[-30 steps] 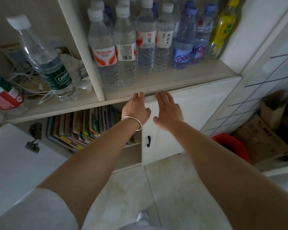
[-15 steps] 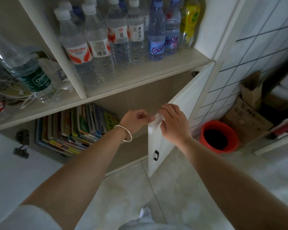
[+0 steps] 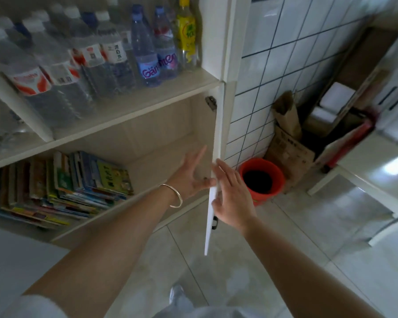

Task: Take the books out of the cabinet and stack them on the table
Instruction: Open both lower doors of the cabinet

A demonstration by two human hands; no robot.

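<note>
White cabinet door [image 3: 213, 203] | left hand [image 3: 191, 177]: fingers spread, inside face | right hand [image 3: 232, 198]: fingers straight, outer face

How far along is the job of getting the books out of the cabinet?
Done: the right cabinet door is swung wide open. In hand: the left hand and right hand lie flat against that door, one on each side, fingers straight. Left: everything else. All the books visible sit in the lower compartment, none gripped, and none is on a table in view.
</note>
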